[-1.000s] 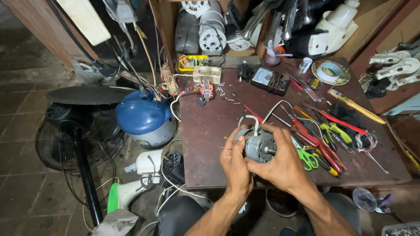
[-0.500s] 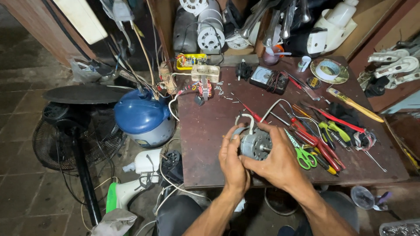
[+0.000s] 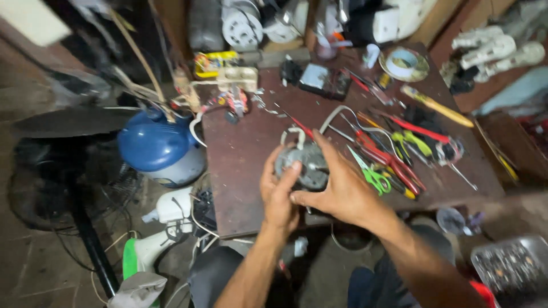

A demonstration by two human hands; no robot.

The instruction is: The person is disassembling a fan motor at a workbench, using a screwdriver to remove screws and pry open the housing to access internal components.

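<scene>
Now, motor: you hold the round grey fan motor (image 3: pixel 303 165) above the brown workbench (image 3: pixel 245 154).
Left hand (image 3: pixel 279 194): gripping its left side.
Right hand (image 3: pixel 342 191): fingers wrapped over its right side.
Nearby: green-handled scissors (image 3: pixel 370 174), just right.

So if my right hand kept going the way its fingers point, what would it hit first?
The right hand points up-left across the small grey motor it grips; past that, probably bare worktop, though depth is unclear.
</scene>
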